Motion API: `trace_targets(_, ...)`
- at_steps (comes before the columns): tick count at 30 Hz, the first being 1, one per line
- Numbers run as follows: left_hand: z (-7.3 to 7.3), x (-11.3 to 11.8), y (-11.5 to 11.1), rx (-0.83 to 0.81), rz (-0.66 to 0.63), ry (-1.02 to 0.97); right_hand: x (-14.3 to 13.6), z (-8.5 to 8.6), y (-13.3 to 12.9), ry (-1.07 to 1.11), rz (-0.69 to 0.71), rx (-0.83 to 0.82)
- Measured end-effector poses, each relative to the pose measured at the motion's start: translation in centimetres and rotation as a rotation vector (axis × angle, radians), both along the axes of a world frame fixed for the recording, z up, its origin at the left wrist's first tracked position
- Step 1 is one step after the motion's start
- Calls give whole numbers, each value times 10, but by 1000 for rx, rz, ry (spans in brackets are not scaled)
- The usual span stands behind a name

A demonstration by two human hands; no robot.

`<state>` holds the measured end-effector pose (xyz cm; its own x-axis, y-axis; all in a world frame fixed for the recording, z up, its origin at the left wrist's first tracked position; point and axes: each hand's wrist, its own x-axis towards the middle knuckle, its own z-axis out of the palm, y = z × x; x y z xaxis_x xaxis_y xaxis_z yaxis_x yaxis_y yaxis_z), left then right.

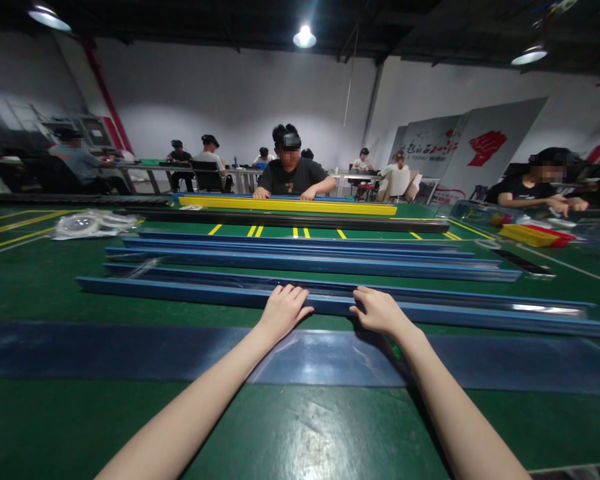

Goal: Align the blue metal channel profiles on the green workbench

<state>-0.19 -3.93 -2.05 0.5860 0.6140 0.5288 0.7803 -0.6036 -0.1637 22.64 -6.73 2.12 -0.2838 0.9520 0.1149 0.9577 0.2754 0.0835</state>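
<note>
While the green table (305, 427) fills most of the lower view, a long flat shiny strip (305, 353) lies across it below the forearms, w/ the nearest blue channel (330, 305) just beyond, running side to side, open side up. More blue channels (330, 262) lie roughly parallel behind it. Main risk, I'd say: uneven pressure from the two hands could skew or tip the channel, b/c it's long & held only nr mid; dipping forearms could also drag the strip askew. Pose: both arms reach fwd, palms mostly down, R wrist angled inward. L hand (284, 308): fingers close together over the near wall, thumb outside, holding it. R hand (380, 311): fingers curled tighter, same wall btwn them & thumb. Squeeze force: can't tell.
</note>
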Motion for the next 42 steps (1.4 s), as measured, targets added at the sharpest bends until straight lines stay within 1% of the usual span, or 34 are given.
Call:
trace_targets(14,-1,0,1,16,-10,-9,1,1,0,4,2,6)
trace_targets(28,-2,1,2,21,12,10,2,-1,0,-2,6,12)
trace_targets(42,-3,0,4,20,7,15,0,3,-2,-6,-15,-21)
